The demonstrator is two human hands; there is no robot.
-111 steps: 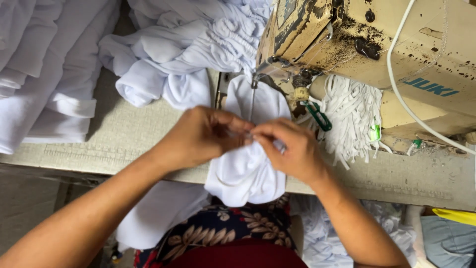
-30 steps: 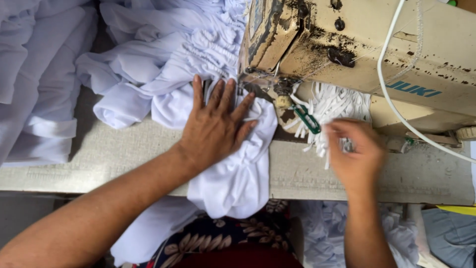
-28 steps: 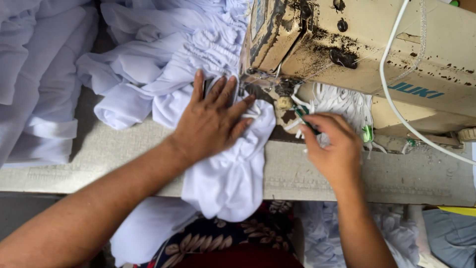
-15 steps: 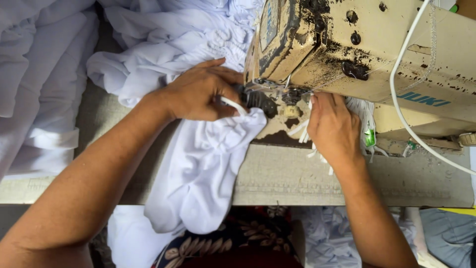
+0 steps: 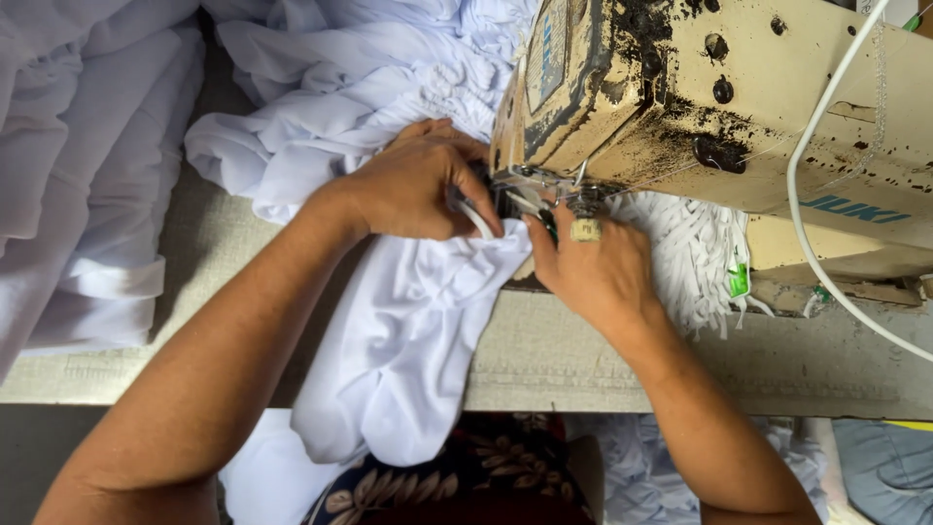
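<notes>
Left hand (image 5: 418,185): centre of frame, fingers curled, pinching the white garment (image 5: 408,331).
Right hand (image 5: 588,267): just right, fingers pressing the cloth under the sewing machine (image 5: 719,107).

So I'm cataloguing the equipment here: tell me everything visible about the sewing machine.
The sewing machine is an industrial type with a cream metal body, heavily stained with black grime and chipped paint, with dark round holes on top. Its head overhangs the white garment at the needle area, where the left hand and right hand meet. A white cable crosses it, and white elastic strips hang beside it. It sits on a grey worktable.
</notes>
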